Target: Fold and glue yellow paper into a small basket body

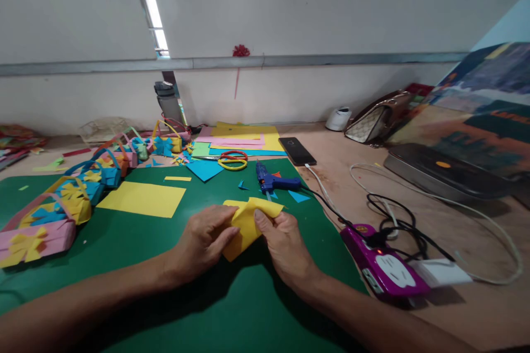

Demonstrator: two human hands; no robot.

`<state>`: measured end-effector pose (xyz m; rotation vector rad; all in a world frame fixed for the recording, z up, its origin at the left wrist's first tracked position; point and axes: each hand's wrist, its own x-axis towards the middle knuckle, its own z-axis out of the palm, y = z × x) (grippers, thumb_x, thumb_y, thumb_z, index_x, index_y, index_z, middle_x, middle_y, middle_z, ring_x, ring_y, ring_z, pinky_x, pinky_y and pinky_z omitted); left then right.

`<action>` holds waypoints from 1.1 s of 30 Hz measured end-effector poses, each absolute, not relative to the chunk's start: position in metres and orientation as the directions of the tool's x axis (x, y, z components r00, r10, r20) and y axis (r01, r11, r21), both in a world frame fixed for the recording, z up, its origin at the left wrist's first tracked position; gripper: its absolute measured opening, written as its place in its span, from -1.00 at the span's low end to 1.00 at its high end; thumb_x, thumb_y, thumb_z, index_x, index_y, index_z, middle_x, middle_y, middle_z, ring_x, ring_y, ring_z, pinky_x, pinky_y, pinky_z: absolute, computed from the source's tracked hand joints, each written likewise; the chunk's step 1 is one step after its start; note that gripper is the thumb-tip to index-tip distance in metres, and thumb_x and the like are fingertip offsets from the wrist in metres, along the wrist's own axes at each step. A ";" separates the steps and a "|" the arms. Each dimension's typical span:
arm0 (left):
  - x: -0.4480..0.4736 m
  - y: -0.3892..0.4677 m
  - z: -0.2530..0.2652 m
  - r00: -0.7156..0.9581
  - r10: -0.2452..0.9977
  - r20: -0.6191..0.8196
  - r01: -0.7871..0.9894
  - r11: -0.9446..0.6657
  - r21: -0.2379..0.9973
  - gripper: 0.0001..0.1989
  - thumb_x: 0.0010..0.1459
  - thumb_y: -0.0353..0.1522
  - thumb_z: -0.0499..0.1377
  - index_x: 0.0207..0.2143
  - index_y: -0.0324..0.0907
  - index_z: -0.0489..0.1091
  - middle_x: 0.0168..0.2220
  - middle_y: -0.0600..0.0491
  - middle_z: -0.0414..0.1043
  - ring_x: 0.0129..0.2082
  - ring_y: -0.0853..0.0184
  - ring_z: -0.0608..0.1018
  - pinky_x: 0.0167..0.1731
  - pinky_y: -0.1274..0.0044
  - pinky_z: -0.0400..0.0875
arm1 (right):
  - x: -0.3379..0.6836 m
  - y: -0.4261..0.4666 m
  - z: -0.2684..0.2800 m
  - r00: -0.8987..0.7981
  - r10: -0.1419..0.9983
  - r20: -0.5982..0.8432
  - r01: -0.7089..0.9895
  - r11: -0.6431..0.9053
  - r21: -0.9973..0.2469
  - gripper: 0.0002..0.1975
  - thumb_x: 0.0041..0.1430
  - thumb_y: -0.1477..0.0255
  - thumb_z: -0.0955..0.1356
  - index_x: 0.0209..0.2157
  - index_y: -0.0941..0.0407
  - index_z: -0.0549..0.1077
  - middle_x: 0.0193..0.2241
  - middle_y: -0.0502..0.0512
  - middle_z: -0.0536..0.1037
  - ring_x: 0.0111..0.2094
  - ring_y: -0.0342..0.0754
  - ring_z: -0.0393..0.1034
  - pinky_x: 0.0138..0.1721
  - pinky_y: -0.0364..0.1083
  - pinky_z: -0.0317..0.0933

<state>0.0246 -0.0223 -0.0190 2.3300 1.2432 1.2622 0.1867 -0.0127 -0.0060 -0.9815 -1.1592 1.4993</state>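
Observation:
A folded piece of yellow paper (245, 231) is held up between both hands, over the green mat (165, 314). My left hand (207, 240) grips its left side, thumb in front. On the paper's upper right part, my right hand (285, 242) pinches with the thumb pressed on the front. Just beyond the hands lies a blue glue gun (279, 181), its nozzle end close to the paper. A flat yellow sheet (143, 199) rests on the mat left of the hands. Scissors (232, 161) with red and yellow handles lie farther back.
Several small paper baskets (74, 198) with handles and bows line the left side. Coloured sheets (248, 138) and a phone (297, 151) lie at the back. A purple power strip (383, 262) with tangled cables sits right, near a dark case (447, 171). A bottle (169, 103) stands behind.

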 end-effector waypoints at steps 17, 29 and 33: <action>0.030 -0.024 -0.021 0.275 0.765 0.582 0.591 -0.612 0.526 -0.76 0.22 -0.42 -0.02 -0.29 -0.12 0.46 -0.39 0.06 0.53 -0.38 0.35 0.54 -0.18 0.40 0.40 | 0.182 -0.014 -0.009 -0.175 0.983 0.048 -0.093 0.032 -0.995 -0.72 0.02 0.28 0.36 -0.29 0.19 0.50 -0.39 0.09 0.56 -0.34 -0.03 0.43 -0.27 -0.06 0.31; 0.032 -0.015 -0.013 0.203 0.734 0.648 0.503 -0.646 0.574 -0.82 0.17 -0.37 0.08 -0.30 -0.15 0.49 -0.40 0.05 0.57 -0.42 0.34 0.53 -0.28 0.47 0.42 | 0.182 -0.014 0.000 -0.227 0.969 0.097 -0.101 0.075 -0.992 -0.79 -0.05 0.40 0.39 -0.31 0.13 0.55 -0.31 0.08 0.59 -0.24 0.01 0.46 -0.14 -0.02 0.30; 0.029 -0.013 -0.012 0.166 0.742 0.650 0.510 -0.628 0.587 -0.85 0.15 -0.39 0.09 -0.33 -0.16 0.48 -0.37 0.02 0.57 -0.38 0.32 0.55 -0.23 0.43 0.42 | 0.183 -0.015 -0.001 -0.201 0.976 0.083 -0.134 0.057 -0.989 -0.77 -0.06 0.36 0.41 -0.31 0.14 0.55 -0.34 0.07 0.60 -0.30 0.00 0.47 -0.22 -0.04 0.34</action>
